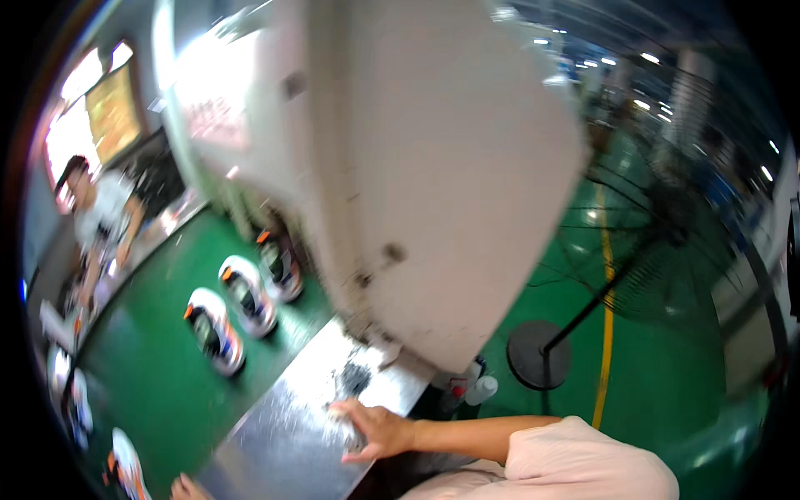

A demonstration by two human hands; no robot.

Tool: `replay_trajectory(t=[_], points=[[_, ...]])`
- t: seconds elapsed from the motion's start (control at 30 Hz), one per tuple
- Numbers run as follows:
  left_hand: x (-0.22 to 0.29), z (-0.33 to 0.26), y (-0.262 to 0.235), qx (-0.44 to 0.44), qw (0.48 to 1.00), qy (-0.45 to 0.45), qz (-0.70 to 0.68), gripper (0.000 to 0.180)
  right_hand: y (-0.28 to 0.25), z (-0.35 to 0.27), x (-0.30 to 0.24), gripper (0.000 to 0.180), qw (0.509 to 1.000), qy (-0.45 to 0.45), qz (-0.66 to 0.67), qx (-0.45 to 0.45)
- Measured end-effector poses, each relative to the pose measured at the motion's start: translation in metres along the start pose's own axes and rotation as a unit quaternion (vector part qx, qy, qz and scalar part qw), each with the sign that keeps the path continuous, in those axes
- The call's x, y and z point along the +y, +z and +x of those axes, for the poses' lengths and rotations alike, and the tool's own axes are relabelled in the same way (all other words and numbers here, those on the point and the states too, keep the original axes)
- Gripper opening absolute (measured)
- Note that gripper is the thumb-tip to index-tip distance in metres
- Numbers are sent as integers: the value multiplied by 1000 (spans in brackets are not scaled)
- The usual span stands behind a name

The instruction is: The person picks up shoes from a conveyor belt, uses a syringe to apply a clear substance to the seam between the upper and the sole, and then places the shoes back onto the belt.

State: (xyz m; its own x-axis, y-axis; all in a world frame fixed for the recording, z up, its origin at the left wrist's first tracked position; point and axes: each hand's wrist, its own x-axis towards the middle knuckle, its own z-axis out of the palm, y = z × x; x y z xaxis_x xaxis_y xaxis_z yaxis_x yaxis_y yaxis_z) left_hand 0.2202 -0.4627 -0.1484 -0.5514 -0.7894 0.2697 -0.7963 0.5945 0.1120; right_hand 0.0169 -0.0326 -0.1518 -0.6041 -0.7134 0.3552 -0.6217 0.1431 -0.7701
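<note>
My right hand [377, 431] reaches over a shiny metal tabletop [275, 433], thumb and fingers spread apart in a C shape. I see nothing held between them, only the scuffed grey metal beneath. A dark worn patch [354, 379] marks the tabletop just beyond my fingers. At the lower edge, only a little of my left hand [187, 488] shows, beside the table's left edge; most of its fingers are cut off. White, black and orange sneakers, among them one shoe [215, 332] and another [248, 296], stand on a green surface left of the table.
A large pale machine housing [442, 167] rises behind the table. Bottles, one a white bottle [482, 390], stand to its right. Farther right is a standing fan [667, 212] on a round base. A co-worker [104, 212] is at the far left. Another sneaker [127, 467] lies at lower left.
</note>
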Motion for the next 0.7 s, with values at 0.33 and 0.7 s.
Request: replay_trajectory(t=[0.33,0.7], points=[[21,13,35,80,992,-7,-98,27,4,-21,19,99,996,45,21,69],[24,2,27,60,992,-40,-106,27,1,-23,26,101,996,51,38,65]])
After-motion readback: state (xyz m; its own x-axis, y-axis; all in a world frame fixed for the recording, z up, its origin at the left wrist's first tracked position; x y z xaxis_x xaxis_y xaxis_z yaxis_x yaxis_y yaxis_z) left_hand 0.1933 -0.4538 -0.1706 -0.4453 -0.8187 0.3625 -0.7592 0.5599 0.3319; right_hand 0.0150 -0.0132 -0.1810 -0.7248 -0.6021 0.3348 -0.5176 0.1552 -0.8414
